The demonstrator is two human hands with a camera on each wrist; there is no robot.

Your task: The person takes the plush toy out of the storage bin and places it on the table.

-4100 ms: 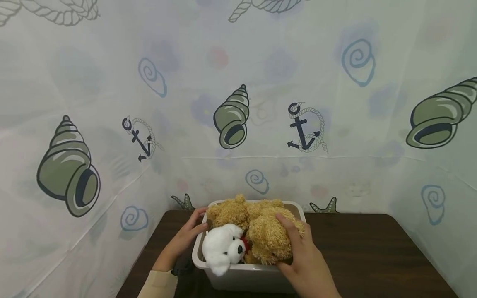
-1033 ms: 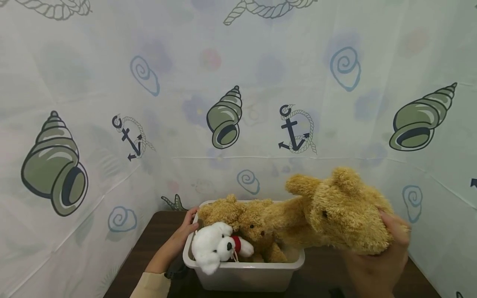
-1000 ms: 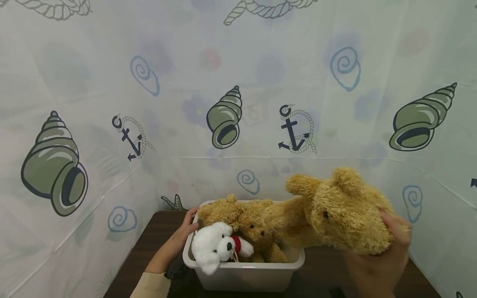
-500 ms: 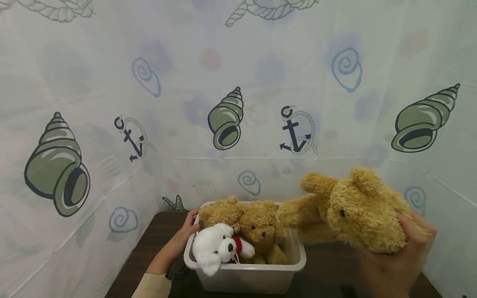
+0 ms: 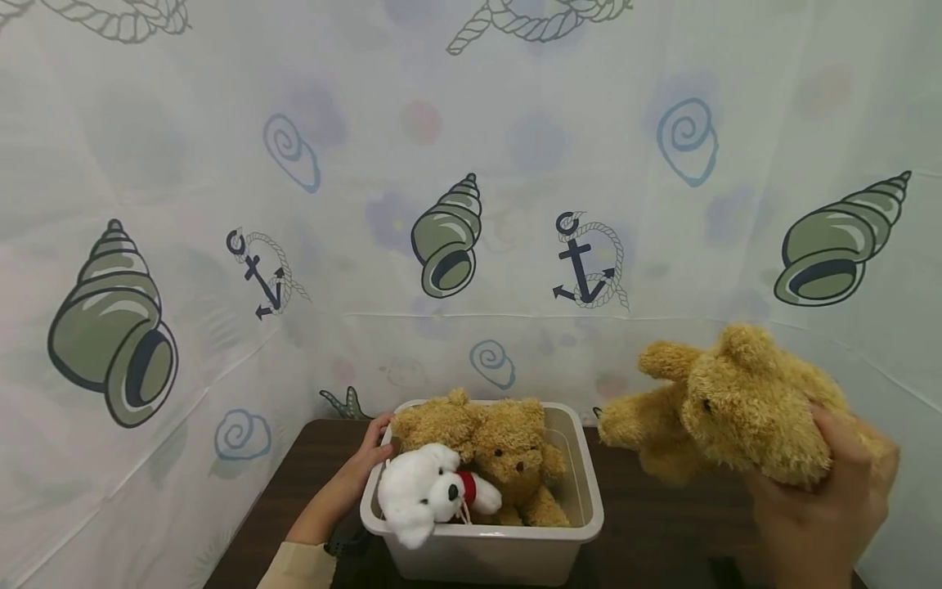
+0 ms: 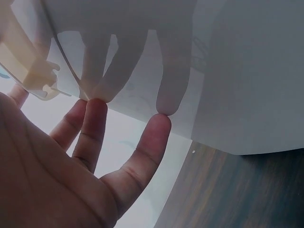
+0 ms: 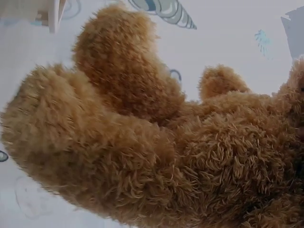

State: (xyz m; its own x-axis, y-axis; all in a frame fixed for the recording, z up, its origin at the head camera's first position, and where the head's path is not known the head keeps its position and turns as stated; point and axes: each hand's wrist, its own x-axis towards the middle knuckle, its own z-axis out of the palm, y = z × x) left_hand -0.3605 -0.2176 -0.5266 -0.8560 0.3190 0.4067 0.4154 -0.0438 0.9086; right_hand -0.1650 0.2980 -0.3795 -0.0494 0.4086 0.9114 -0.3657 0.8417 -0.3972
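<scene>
My right hand (image 5: 839,483) grips a golden-brown teddy bear (image 5: 758,409) by the head, up in the air to the right of a white plastic bin (image 5: 486,532). Its legs point left, toward the bin; in the right wrist view the shaggy bear (image 7: 213,152) fills most of the picture. At the bin's left rim is my left hand (image 5: 361,470), whose fairly straight fingers (image 6: 149,140) touch the glossy outer wall in the left wrist view. Inside the bin sit two more brown teddy bears (image 5: 511,454), with a white plush dog (image 5: 427,491) wearing a red collar in front.
The bin stands on a dark wooden table (image 5: 662,523). Behind and at both sides hangs a pale curtain (image 5: 353,262) printed with shells and anchors. A small dark object (image 5: 724,573) lies near the table's front edge at the right.
The right hand has lifted the teddy bear out of the bin and carried it right, uncovering another brown bear and the dog's red collar. The left hand has stayed at the bin's left rim.
</scene>
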